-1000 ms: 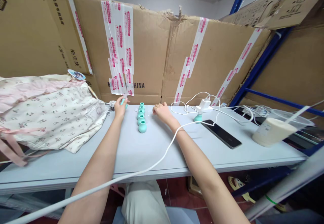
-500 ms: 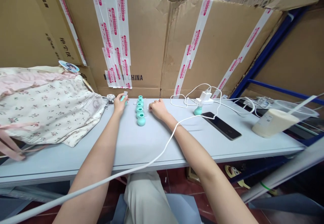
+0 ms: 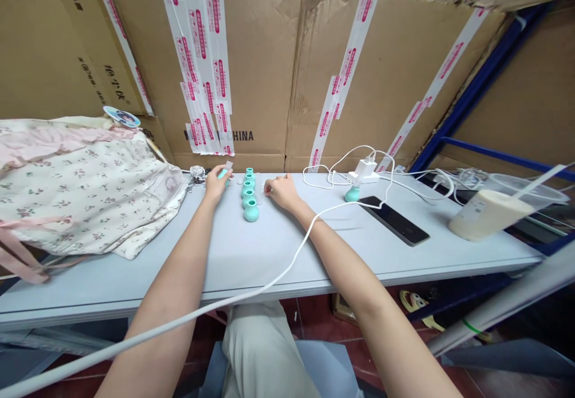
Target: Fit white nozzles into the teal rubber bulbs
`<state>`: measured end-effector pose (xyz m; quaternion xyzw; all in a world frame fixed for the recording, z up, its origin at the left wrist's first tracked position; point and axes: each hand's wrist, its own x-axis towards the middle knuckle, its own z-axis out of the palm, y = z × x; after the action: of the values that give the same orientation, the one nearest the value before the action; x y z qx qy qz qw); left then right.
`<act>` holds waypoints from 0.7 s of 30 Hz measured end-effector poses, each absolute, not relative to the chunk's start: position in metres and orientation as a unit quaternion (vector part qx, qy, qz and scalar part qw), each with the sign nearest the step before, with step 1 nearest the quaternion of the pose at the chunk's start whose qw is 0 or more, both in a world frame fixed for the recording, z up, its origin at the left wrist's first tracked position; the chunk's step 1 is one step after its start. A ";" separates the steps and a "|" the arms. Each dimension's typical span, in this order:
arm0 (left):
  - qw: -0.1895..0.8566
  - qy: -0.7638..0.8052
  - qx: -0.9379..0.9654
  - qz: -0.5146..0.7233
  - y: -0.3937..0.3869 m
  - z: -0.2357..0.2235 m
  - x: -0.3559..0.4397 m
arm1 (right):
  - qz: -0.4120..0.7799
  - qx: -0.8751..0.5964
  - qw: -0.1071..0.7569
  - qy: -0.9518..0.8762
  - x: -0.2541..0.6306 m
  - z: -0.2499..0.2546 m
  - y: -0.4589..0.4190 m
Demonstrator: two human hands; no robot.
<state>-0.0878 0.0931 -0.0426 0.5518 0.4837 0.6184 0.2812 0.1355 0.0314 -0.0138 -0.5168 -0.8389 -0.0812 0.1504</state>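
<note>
Looks like makeshift work corner in storeroom or workshop; cannot tell which. Tall cardboard panels (image 3: 263, 68) behind worktop (image 3: 251, 260), patched with printed packing tape (image 3: 197, 56), lettered "CHINA". Blue metal rack (image 3: 480, 90) at right. Red tiled floor (image 3: 312, 314). Personal items about: floral bag (image 3: 103, 197), phone (image 3: 395, 221), drink cup (image 3: 489, 215).

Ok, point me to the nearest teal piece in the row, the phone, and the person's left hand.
Nearest teal piece (image 3: 251, 212): head view, on its rounded body.
Phone (image 3: 396, 222): head view, middle of its dark upper face.
Left hand (image 3: 216, 184): head view, back of the hand.
</note>
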 end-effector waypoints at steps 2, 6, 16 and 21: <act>0.273 0.485 0.562 0.612 0.092 -0.042 -0.087 | -0.079 -0.518 0.152 -0.838 0.135 -0.014 0.032; 0.250 0.494 0.580 0.598 0.089 -0.039 -0.086 | -0.075 -0.514 0.158 -0.840 0.136 -0.014 0.031; -0.123 0.456 0.746 0.469 0.035 0.006 -0.050 | 0.067 -0.458 0.436 -0.772 0.136 0.015 0.022; -0.218 0.408 0.801 0.379 0.025 0.016 -0.033 | 0.199 -0.369 0.545 -0.726 0.127 0.020 0.027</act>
<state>-0.0334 0.0251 0.0157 0.8011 0.4084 0.3795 -0.2179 0.1265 0.0271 0.0198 -0.3694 -0.7256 0.1990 0.5455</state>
